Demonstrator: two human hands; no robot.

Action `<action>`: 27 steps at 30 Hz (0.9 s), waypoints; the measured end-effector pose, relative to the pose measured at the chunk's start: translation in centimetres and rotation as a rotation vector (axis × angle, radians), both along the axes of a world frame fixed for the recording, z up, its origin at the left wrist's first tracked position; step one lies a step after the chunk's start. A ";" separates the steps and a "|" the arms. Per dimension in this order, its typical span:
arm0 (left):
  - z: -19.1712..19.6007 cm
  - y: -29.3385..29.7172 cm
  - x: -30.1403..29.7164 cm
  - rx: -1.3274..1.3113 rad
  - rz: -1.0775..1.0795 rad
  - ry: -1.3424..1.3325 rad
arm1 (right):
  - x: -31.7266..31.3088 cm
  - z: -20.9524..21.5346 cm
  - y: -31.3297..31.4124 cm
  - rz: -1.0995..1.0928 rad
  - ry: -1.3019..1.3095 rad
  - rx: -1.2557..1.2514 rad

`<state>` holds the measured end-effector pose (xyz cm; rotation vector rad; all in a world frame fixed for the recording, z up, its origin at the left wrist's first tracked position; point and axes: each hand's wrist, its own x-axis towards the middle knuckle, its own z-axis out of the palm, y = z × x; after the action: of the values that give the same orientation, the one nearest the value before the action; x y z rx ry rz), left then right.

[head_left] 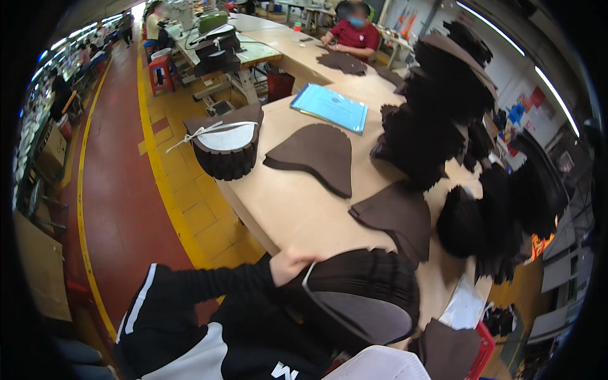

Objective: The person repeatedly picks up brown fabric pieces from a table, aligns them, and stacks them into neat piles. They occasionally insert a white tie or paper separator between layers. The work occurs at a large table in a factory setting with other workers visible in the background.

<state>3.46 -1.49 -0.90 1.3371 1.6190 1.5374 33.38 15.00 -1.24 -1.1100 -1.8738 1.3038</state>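
Note:
My left hand (292, 263) is closed at the near-left edge of a thick bundle of dark brown cut pieces (361, 275), where a white tie string (308, 278) runs across it. The bundle leans over the near edge of the table, against my front, its layered edges facing up. A greyish, rounded flat face shows on its near side. My right hand does not show; the bundle and a pale thing at the lower edge cover that area. Beyond the bundle lie a stack of brown curved pieces (396, 215) and another bell-shaped stack (313, 155).
A tied bundle with a white panel (225, 142) stands at the table's left edge. Behind is a blue folder (329, 107). Tall piles of dark pieces (437, 107) crowd the right side. A person in a red shirt (354, 38) handles pieces at the far end. A walkway (117, 158) runs along the left.

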 end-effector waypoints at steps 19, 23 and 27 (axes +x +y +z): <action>1.1 6.7 -8.6 0.289 -0.391 1.116 | -1.9 1.9 4.9 0.199 -0.420 1.304; 1.3 4.9 -13.5 -0.079 -0.411 0.832 | 1.0 1.8 8.5 0.002 -0.629 1.121; -0.5 3.3 -18.2 0.004 -0.236 0.731 | 5.0 2.7 10.0 -0.039 -0.719 0.336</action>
<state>-14.77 1.82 -1.35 2.1659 1.7545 0.9536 38.40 24.99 1.44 -1.5385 -2.4356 0.5456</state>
